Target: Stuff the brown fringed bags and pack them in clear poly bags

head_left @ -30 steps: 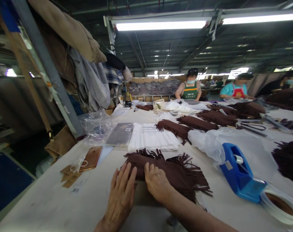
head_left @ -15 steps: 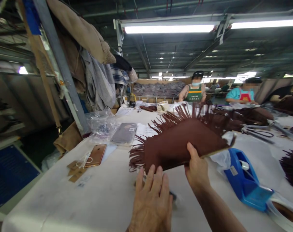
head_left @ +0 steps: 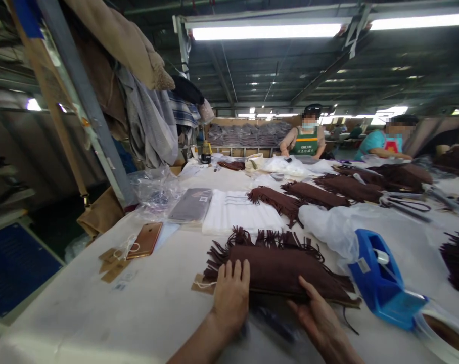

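Note:
A dark brown folded fabric piece with fringes (head_left: 278, 268) lies on the white-covered table in front of me. My left hand (head_left: 232, 290) rests on its near left part, fingers stretched out. At its near right edge is my right hand (head_left: 313, 308), with the thumb on top and the fingers partly under the edge. A cardboard tag (head_left: 202, 285) with white string pokes out at the left of the fabric. Something dark and blurred (head_left: 273, 323) lies on the table between my forearms.
A blue tape dispenser (head_left: 384, 283) and a tape roll (head_left: 447, 331) stand at right. A phone (head_left: 146, 240), tags (head_left: 111, 265), a grey packet (head_left: 191, 205) and white cloth (head_left: 240, 212) lie left and behind. More brown fringed pieces (head_left: 316, 194) are further back. Two people work across the table.
The brown piece has come down from the air onto the table. My left hand has moved onto it, and my right hand has lowered with its edge. The cloth behind now shows.

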Motion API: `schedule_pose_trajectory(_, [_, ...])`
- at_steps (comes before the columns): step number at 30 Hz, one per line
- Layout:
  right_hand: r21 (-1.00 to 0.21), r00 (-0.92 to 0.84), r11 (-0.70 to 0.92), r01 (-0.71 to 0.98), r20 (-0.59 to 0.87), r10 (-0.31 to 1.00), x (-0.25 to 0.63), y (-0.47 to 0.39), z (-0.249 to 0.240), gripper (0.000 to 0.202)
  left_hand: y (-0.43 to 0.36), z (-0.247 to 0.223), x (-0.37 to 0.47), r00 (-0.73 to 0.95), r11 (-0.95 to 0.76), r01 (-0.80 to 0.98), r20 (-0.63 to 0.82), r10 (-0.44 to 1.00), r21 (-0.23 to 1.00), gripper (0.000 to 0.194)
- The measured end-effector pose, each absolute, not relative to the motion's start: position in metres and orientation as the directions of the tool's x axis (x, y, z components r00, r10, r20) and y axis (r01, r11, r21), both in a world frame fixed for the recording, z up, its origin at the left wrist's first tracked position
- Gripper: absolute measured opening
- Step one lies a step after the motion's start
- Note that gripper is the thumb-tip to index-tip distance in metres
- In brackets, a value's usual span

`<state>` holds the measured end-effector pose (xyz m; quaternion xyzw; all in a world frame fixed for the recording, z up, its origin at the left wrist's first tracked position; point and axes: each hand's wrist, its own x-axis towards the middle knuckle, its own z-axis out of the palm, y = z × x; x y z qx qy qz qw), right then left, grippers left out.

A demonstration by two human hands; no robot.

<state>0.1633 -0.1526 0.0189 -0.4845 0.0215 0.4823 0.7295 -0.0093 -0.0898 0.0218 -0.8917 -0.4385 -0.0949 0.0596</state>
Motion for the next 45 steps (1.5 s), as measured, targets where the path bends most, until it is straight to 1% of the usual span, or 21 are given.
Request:
schedule_pose_trajectory(3, [-0.694,0.556,0.102,-0.713,-0.471,0.685,0.169,-0.149,0.038,0.033,-0.074,0.033,-0.003,0.592,-0.588,0.805,0.14,0.793,-0.074,0.058])
schedule_pose_trajectory(6, [-0.713,0.58,0.101,-0.694,-0.47,0.666,0.184,-0.147,0.052,0.023,-0.063,0.061,-0.008,0.657,-0.647,0.754,0.137,0.741,-0.117,0.048])
schedule_pose_trajectory(9, [-0.743,0.578,0.044,-0.668,-0.482,0.658,0.197,-0.148,0.07,0.014,-0.055,0.105,-0.019,0.708,-0.687,0.706,0.137,0.693,-0.172,0.035])
schedule_pose_trajectory(12, [-0.777,0.563,0.017,-0.629,-0.44,0.699,0.198,-0.15,0.103,0.013,-0.049,0.157,-0.032,0.732,-0.7,0.68,0.139,0.667,-0.219,0.027])
schedule_pose_trajectory(15, [-0.83,0.548,-0.017,-0.557,-0.383,0.744,0.19,-0.152,0.147,0.01,-0.041,0.203,-0.045,0.696,-0.662,0.706,0.075,0.714,-0.251,0.019])
schedule_pose_trajectory(18, [-0.855,0.538,-0.042,-0.517,-0.363,0.761,0.182,-0.152,0.178,0.017,-0.034,0.232,-0.056,0.688,-0.654,0.704,0.042,0.724,-0.277,0.014])
schedule_pose_trajectory(21, [-0.869,0.5,-0.064,-0.491,-0.341,0.796,0.177,-0.146,0.185,0.021,-0.026,0.242,-0.063,0.718,-0.667,0.66,0.029,0.695,-0.346,0.013])
schedule_pose_trajectory(24, [-0.878,0.464,-0.104,-0.467,-0.343,0.817,0.176,-0.133,0.18,0.022,-0.018,0.239,-0.063,0.744,-0.665,0.603,0.011,0.668,-0.44,0.015])
schedule_pose_trajectory(27, [-0.889,0.457,-0.079,-0.45,-0.305,0.835,0.174,-0.118,0.178,0.022,-0.012,0.235,-0.062,0.76,-0.628,0.593,0.09,0.644,-0.504,0.018])
schedule_pose_trajectory(30, [-0.904,0.459,-0.018,-0.428,-0.234,0.857,0.171,-0.114,0.175,0.018,-0.011,0.236,-0.071,0.793,-0.596,0.562,0.168,0.586,-0.573,0.021])
schedule_pose_trajectory(32, [-0.918,0.457,0.034,-0.396,-0.165,0.874,0.167,-0.121,0.162,0.014,-0.012,0.23,-0.085,0.835,-0.573,0.516,0.223,0.503,-0.637,0.026])
schedule_pose_trajectory(34, [-0.933,0.438,0.074,-0.351,-0.094,0.894,0.161,-0.135,0.134,0.024,-0.016,0.208,-0.101,0.901,-0.536,0.428,0.302,0.311,-0.728,0.032])
schedule_pose_trajectory(35, [-0.942,0.42,0.078,-0.326,-0.07,0.905,0.158,-0.144,0.114,0.031,-0.02,0.189,-0.108,0.925,-0.513,0.38,0.332,0.188,-0.769,0.033])
schedule_pose_trajectory(36, [-0.949,0.402,0.056,-0.309,-0.077,0.912,0.155,-0.153,0.092,0.036,-0.025,0.164,-0.114,0.927,-0.492,0.352,0.37,0.064,-0.796,0.031])
schedule_pose_trajectory(37, [-0.956,0.386,0.012,-0.292,-0.106,0.916,0.152,-0.162,0.069,0.039,-0.032,0.136,-0.119,0.924,-0.504,0.341,0.382,0.022,-0.794,0.029])
schedule_pose_trajectory(39, [-0.946,0.386,-0.118,-0.303,-0.235,0.892,0.146,-0.179,0.025,0.043,-0.048,0.071,-0.124,0.887,-0.602,0.393,0.458,0.051,-0.695,0.028])
schedule_pose_trajectory(41, [-0.897,0.445,-0.2,-0.393,-0.376,0.813,0.141,-0.19,-0.006,0.042,-0.065,0.012,-0.126,0.824,-0.682,0.457,0.56,0.083,-0.571,0.03])
schedule_pose_trajectory(42, [-0.874,0.471,-0.209,-0.439,-0.422,0.774,0.139,-0.193,-0.014,0.041,-0.072,-0.011,-0.127,0.812,-0.686,0.491,0.568,0.138,-0.536,0.034])
schedule_pose_trajectory(43, [-0.854,0.489,-0.206,-0.478,-0.454,0.745,0.138,-0.196,-0.019,0.04,-0.078,-0.027,-0.127,0.817,-0.683,0.511,0.543,0.196,-0.522,0.035])
schedule_pose_trajectory(45, [-0.824,0.493,-0.202,-0.529,-0.492,0.717,0.137,-0.197,-0.019,0.04,-0.085,-0.043,-0.123,0.805,-0.66,0.56,0.515,0.293,-0.501,0.038])
